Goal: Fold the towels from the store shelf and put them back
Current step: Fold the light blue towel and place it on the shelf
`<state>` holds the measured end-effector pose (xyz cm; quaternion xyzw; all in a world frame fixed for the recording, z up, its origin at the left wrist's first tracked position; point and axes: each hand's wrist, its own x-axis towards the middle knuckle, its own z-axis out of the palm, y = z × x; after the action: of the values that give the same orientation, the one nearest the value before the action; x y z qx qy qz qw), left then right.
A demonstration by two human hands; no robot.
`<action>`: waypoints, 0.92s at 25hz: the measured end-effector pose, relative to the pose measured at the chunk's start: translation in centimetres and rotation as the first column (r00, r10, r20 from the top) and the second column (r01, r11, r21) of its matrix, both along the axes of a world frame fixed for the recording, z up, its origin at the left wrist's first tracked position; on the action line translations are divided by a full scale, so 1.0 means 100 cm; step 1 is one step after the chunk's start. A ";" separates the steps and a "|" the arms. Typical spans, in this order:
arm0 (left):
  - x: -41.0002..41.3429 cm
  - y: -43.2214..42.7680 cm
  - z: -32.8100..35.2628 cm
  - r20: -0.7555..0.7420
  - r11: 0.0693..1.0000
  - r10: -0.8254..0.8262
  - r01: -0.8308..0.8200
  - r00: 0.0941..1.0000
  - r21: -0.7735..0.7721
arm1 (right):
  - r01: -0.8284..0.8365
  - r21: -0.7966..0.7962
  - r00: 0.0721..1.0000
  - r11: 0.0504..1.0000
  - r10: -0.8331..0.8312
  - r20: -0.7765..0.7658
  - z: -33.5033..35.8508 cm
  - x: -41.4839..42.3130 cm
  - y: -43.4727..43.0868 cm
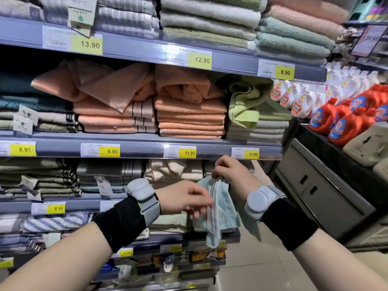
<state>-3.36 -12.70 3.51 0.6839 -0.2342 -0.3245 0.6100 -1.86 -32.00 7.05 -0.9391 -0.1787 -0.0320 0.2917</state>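
In front of the chest, between 2 raised forearms: 1 pale blue towel (220, 206), hanging in the air, clear of the shelving. Its long axis is running vertical, with the bunched top pointing up and the loose tail pointing down. The left hand (184, 198) is lying nearer, at the towel's left edge, mid-height, its fingers (197, 213) curled; the blur is hiding any grip. The right hand (228, 175) is pinching the top edge from above. The coming fold is probably turning on that left edge. Behind: the shelf (147, 143) is carrying folded and rumpled stacks.
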 end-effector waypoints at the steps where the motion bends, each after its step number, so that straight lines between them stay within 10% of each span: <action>1: 0.010 0.001 -0.003 -0.010 0.979 0.205 -0.205 0.979 0.001 | -0.012 -0.063 0.999 0.998 0.014 0.036 0.002 -0.003 -0.005; 4: 0.036 0.011 -0.024 0.257 0.789 0.469 -0.532 0.845 0.309 | -0.081 -0.307 0.921 0.948 0.189 0.341 0.006 -0.013 -0.015; 6: 0.035 0.009 -0.035 0.036 0.835 0.404 -0.384 0.914 0.394 | -0.087 -0.310 0.881 0.947 0.218 0.420 0.006 -0.016 -0.018; 9: 0.031 0.003 -0.033 -0.467 0.938 0.322 -0.343 0.824 0.041 | -0.079 -0.187 0.920 0.979 0.144 0.363 0.004 -0.019 -0.015; 15: 0.037 0.023 -0.023 -0.475 0.837 0.290 -0.461 0.831 -0.295 | 0.044 -0.068 0.887 0.997 -0.008 0.462 -0.003 -0.017 -0.021; 19: 0.031 0.037 -0.018 -0.379 0.772 0.386 -0.519 0.841 -0.366 | 0.565 -0.004 0.820 0.825 -0.561 -0.111 -0.015 -0.007 -0.008; 23: 0.026 0.042 -0.020 -0.302 0.773 0.422 -0.513 0.855 -0.374 | 0.631 0.647 0.682 0.427 0.092 -0.726 -0.036 -0.010 0.012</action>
<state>-0.79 -8.53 1.47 0.5278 -0.0605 -0.1671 0.8306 -2.87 -30.77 3.45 -0.6143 0.1492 0.1697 0.7560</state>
